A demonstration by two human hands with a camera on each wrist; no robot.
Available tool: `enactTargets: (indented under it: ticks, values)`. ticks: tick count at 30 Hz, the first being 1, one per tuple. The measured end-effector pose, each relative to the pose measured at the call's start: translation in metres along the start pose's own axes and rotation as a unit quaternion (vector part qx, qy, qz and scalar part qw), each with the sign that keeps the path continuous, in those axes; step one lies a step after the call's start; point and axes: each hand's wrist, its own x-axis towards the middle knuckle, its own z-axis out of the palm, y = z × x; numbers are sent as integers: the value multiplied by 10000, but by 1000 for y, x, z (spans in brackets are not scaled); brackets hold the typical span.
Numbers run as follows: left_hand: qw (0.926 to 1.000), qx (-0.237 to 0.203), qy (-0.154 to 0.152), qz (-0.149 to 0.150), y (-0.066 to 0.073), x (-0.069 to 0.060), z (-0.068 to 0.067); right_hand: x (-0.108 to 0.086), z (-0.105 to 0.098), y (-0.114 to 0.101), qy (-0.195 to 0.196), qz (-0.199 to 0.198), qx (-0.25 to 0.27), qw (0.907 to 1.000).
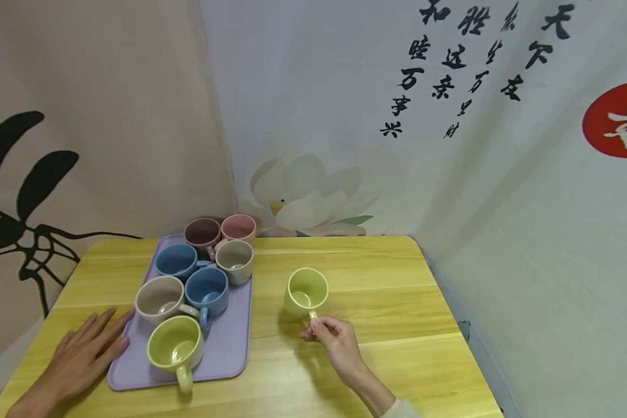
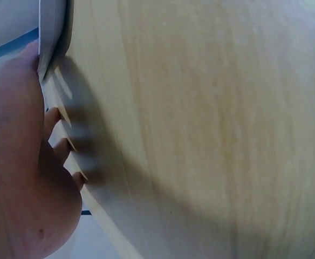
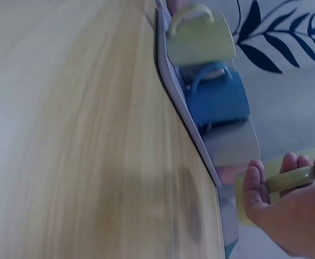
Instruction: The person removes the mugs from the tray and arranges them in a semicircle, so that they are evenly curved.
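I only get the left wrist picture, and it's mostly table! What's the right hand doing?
Observer: The right hand is holding a green mug by its handle.
Operator: Cool! Are there any others?
Observer: Yep, seven more mugs are on the purple tray.
Operator: Ooh, which one's at the front?
Observer: Another green mug, at the tray's near end.
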Motion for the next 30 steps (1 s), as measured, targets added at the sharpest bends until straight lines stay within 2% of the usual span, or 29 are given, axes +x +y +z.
enactTargets:
  ticks: [8, 15, 22, 30]
  values:
    - [9999, 48, -122, -90, -2, -1, 4, -2, -24, 4, 783, -2, 179, 9968]
    - [9999, 71, -110, -73, 0, 2, 3, -1, -41, 5, 1590, 22, 337, 9867]
    - [9999, 67, -97, 12, -1, 3, 1, -4, -61, 11, 2058, 45, 171, 9784]
    - [9998, 93, -151, -25, -2, 4, 1, -8, -79, 16, 2837, 16, 261, 9586]
